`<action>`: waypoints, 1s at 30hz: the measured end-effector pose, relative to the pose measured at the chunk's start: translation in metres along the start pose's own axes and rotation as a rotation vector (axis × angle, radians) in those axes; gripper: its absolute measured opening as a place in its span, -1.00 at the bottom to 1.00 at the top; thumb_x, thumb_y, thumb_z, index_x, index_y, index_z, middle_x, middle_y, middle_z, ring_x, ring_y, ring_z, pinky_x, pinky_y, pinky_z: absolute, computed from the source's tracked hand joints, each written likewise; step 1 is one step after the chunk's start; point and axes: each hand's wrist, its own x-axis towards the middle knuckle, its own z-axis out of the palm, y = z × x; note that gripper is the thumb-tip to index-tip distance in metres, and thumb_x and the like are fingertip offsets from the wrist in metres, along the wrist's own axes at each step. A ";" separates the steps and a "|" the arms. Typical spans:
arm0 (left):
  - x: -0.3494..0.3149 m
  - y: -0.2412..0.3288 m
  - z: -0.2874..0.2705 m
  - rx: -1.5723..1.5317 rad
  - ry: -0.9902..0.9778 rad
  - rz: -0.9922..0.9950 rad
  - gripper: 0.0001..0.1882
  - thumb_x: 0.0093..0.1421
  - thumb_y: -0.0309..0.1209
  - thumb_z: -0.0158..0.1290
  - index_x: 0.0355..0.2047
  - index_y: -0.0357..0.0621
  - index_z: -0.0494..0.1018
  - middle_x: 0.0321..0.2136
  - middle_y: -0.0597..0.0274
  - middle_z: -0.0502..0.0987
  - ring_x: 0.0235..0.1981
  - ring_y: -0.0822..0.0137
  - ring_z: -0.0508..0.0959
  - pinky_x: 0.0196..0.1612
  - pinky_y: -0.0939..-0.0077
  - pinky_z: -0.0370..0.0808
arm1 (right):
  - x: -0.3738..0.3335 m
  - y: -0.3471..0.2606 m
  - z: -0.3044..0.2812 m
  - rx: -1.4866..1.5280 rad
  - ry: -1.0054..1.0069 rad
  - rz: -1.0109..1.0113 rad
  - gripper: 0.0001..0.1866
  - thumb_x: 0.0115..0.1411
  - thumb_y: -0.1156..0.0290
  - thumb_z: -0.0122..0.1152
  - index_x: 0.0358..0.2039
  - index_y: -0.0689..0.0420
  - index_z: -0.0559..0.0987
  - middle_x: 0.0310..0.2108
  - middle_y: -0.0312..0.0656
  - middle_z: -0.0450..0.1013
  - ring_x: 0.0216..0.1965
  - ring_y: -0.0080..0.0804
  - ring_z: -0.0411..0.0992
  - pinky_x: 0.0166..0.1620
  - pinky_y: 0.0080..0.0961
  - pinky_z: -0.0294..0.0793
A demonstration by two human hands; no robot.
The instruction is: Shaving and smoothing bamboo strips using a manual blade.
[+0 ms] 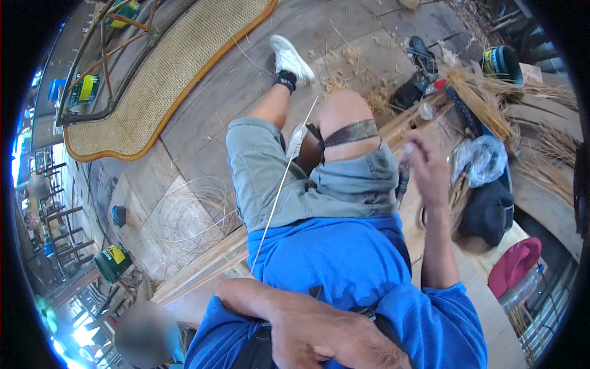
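Observation:
My left hand (344,338) lies across the chest of my blue shirt at the lower edge. Its fingertips run out of sight, so what they do is hidden. Raised beside my right thigh, my right hand (427,163) has loosely curled fingers, a little apart and blurred, with nothing visible in them. A long thin pale cane strip (278,195) slants over my lap from the waist up past the bent knee. Around that knee goes a dark band (351,133). A white shoe (296,142) shows between my legs, touching or close to the strip.
Left ahead is a woven cane panel (178,71) with an orange-brown wooden rim. Loose cane coils (190,209) lie on the floor near a green bucket (113,263). To my right are a clear plastic bag (482,160), black cap (488,212) and maroon cap (515,265). Another person (146,335) is behind left.

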 end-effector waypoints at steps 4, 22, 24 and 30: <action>0.010 0.002 -0.008 0.028 -0.020 0.005 -0.18 0.07 0.08 0.03 -0.06 -0.60 0.24 -0.10 -0.32 0.33 -0.09 -0.16 0.39 -0.05 0.16 0.33 | -0.009 0.095 -0.031 -0.304 0.149 0.235 -0.71 0.18 0.28 0.01 -0.23 0.25 0.47 -0.44 -0.12 0.45 -0.44 -0.39 0.40 -0.34 -0.49 0.38; -0.171 0.031 -0.108 2.045 1.024 -1.694 -0.61 0.09 -0.14 -0.01 -0.24 -0.21 0.42 -0.39 -0.05 0.50 -0.32 0.00 0.52 -0.30 0.14 0.44 | -0.028 0.115 -0.031 0.336 0.094 0.387 -0.69 0.08 0.41 0.06 -0.15 0.22 0.39 -0.52 -0.32 0.31 -0.53 -0.59 0.29 -0.46 -0.64 0.28; -0.179 0.032 -0.118 2.002 1.008 -1.717 -0.62 0.09 -0.16 -0.01 -0.24 -0.22 0.42 -0.42 -0.06 0.50 -0.33 -0.01 0.53 -0.31 0.13 0.44 | -0.019 0.080 -0.025 0.468 0.111 0.403 -0.72 0.11 0.40 0.04 -0.16 0.21 0.38 -0.53 -0.32 0.31 -0.56 -0.59 0.28 -0.50 -0.65 0.27; -0.170 0.060 -0.112 1.985 1.388 -0.971 -0.77 0.14 -0.29 -0.04 -0.35 -0.23 0.41 -0.53 0.08 0.50 -0.51 0.14 0.54 -0.45 0.30 0.45 | -0.006 0.000 0.030 0.921 -0.412 0.378 -0.70 0.18 0.34 0.02 -0.13 0.26 0.35 -0.57 -0.32 0.30 -0.66 -0.60 0.26 -0.60 -0.68 0.24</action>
